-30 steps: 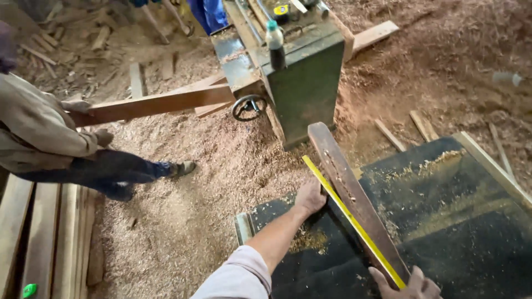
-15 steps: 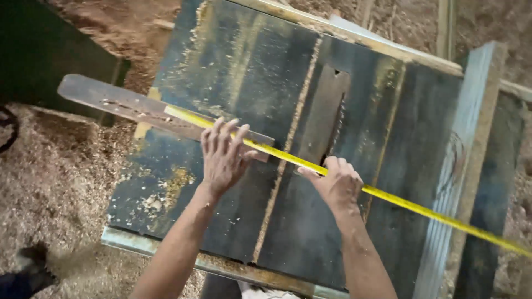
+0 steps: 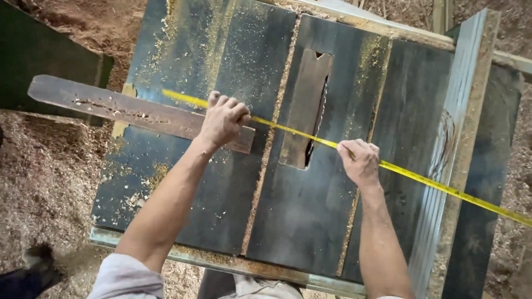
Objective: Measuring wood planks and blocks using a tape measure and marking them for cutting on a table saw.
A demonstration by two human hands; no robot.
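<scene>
My left hand (image 3: 223, 119) is curled over a long weathered wooden plank (image 3: 111, 109) that lies across the left part of a dark metal saw table (image 3: 233, 194). A yellow measuring tape (image 3: 432, 181) stretches from the plank across the table and off to the right. My right hand (image 3: 360, 161) pinches the tape just right of the table's blade slot insert (image 3: 305, 111). The plank's left end overhangs the table edge.
A raised grey fence rail (image 3: 460, 111) runs along the table's right side. Sawdust covers the floor (image 3: 44, 182) around the table. A dark green machine (image 3: 33, 61) stands at the upper left. A shoe (image 3: 39, 260) shows at the lower left.
The view swung from the workshop floor and another person down onto the table. My left hand went from flat fingers to a curled grip on the plank, and my right hand slid right along the tape.
</scene>
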